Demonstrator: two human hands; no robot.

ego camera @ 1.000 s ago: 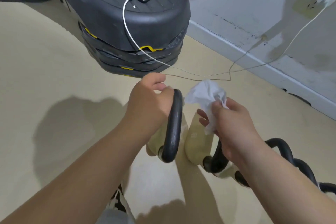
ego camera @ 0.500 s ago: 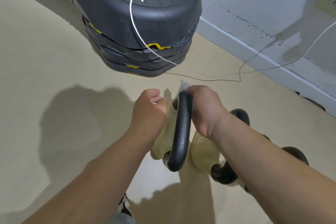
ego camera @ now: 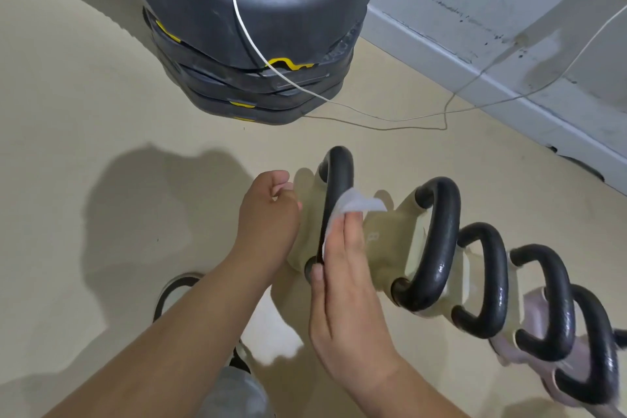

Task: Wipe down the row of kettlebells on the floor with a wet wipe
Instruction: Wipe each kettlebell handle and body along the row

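Observation:
A row of kettlebells with black handles runs across the beige floor from centre to lower right. The first kettlebell (ego camera: 334,176) has a cream body; the kettlebell beside it (ego camera: 437,241) is cream too, and those further right (ego camera: 546,302) look pale lilac. My right hand (ego camera: 342,285) presses a white wet wipe (ego camera: 353,205) flat against the first handle's right side. My left hand (ego camera: 268,217) rests curled against the left of the first kettlebell's body, away from the handle.
A stack of black aerobic steps (ego camera: 244,34) with yellow clips stands just beyond, a phone on top. Its white charging cable (ego camera: 373,115) trails over the floor to the grey wall (ego camera: 509,44) at right. My shoe (ego camera: 176,288) shows at lower left.
My right hand brought the wipe onto the first handle and slid it down the handle toward me. My left hand let go of the handle and dropped beside the body. The view tilted down.

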